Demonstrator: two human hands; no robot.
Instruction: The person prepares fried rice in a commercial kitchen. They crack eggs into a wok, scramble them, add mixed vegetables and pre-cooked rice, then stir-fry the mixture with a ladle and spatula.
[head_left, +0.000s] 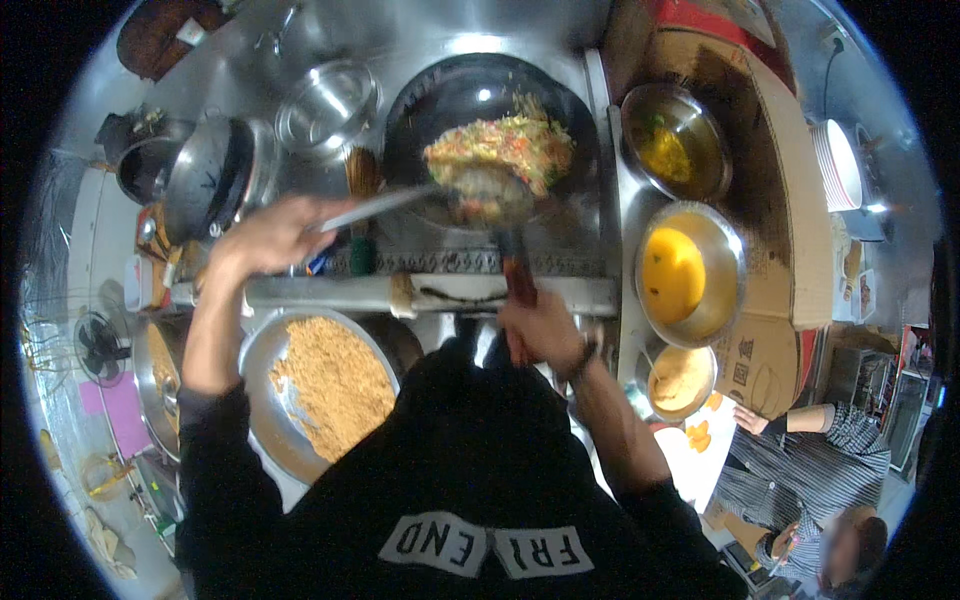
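A black wok (420, 105) stands on the stove, with a heap of chopped, mixed-colour food (502, 146) in it. My left hand (274, 232), blurred, holds a metal cooking utensil (382, 206) by its handle. Its far end reaches over the near part of the wok, where motion blur hides its shape. My right hand (544, 330) is closed around a reddish-brown wooden handle (519, 281) running up to the wok's near side. I cannot tell whether this handle belongs to the wok or to a second tool.
Left are a metal bowl (330, 90), a bamboo wok brush (362, 172) and a basin of tan crumbs (337, 382). Along the right stand bowls of yellow liquid (675, 266), yellow food (664, 154) and pale paste (679, 379), beside a cardboard box (772, 225). A co-worker (810, 457) is lower right.
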